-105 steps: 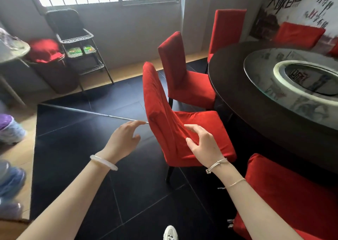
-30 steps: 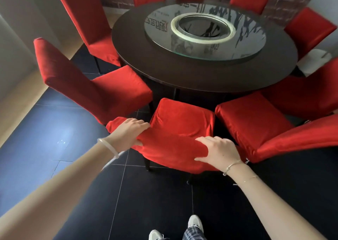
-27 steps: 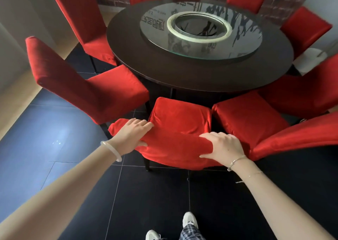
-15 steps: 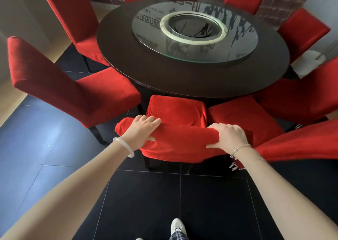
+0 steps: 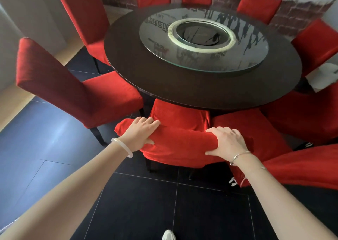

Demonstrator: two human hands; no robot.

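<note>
Red chair [image 5: 181,141] sits at the table's [image 5: 182,91] 6 o'clock, seat partly under the rim. Left hand [image 5: 140,131] and right hand [image 5: 226,142] clamp its backrest top at opposite ends, likely to push it in straight.

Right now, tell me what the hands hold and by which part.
The red fabric-covered chair, by its backrest's top edge: left hand and right hand both grip it.

matt red cloth chair [image 5: 181,141], glossy dark table [image 5: 182,91], glass turntable [image 5: 247,56]
</note>
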